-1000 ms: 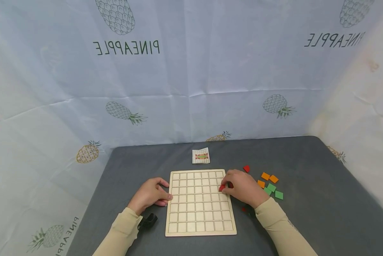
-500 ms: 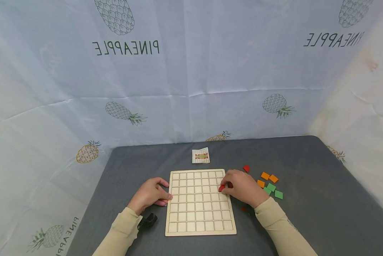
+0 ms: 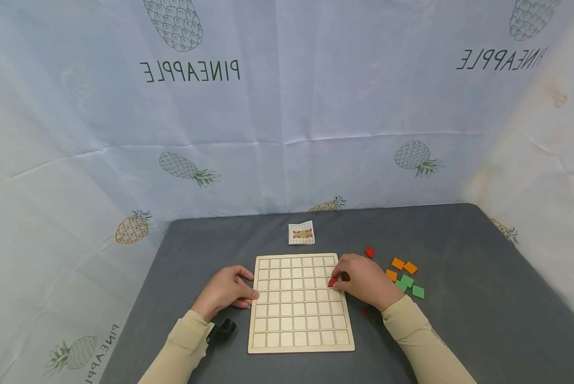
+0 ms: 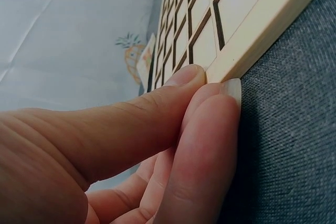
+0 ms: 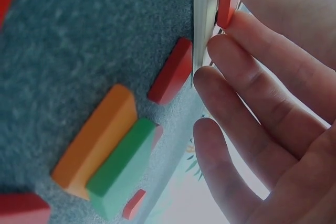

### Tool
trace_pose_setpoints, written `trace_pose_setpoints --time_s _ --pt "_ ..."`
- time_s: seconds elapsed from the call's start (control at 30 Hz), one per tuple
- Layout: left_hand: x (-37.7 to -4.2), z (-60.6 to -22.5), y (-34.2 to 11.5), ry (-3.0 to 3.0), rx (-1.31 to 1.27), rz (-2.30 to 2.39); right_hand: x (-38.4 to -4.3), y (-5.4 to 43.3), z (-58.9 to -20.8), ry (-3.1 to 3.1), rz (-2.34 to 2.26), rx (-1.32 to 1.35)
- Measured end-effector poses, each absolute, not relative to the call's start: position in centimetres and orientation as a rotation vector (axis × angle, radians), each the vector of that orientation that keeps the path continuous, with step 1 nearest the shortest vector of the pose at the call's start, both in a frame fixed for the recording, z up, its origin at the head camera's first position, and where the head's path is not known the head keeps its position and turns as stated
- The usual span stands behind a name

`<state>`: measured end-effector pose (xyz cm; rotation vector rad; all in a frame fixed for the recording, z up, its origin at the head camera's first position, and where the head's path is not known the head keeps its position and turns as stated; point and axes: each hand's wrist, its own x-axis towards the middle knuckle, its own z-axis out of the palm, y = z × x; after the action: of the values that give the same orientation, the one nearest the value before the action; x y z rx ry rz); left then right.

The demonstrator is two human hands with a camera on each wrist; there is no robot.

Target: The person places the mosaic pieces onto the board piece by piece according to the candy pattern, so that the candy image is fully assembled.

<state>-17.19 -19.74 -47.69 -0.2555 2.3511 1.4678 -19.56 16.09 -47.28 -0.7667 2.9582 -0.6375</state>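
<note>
A pale wooden grid board (image 3: 299, 323) lies on the dark grey table. My left hand (image 3: 223, 292) pinches the board's left edge; in the left wrist view the thumb (image 4: 142, 111) rests on the rim and a bent finger (image 4: 202, 145) lies against the side. Over the right columns of the board, my right hand (image 3: 366, 280) holds a small red tile (image 3: 332, 282) between thumb and index finger. The right wrist view shows that red tile (image 5: 224, 6) right at the board's surface, the other fingers spread apart. Another red tile (image 5: 170, 72) lies beside the board, under the hand.
Right of the board lie orange tiles (image 3: 398, 264), green tiles (image 3: 418, 292) and a red tile (image 3: 369, 252). A smaller red bit (image 3: 365, 312) shows by the right wrist. Behind the board is a card (image 3: 301, 233) with a coloured grid pattern. A pineapple-print cloth (image 3: 287, 106) hangs behind.
</note>
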Motion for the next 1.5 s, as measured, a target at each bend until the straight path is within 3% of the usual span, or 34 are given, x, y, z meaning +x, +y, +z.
trace_pose_setpoints --time_s 0.97,1.5 --pt "-17.7 -47.6 -19.7 2.33 -0.2 1.493 -19.6 16.4 -47.0 2.945 -0.662 -0.684" --pt "-17.2 -47.8 -19.7 2.353 -0.243 1.464 -18.7 24.9 -45.2 2.962 -0.638 -0.565"
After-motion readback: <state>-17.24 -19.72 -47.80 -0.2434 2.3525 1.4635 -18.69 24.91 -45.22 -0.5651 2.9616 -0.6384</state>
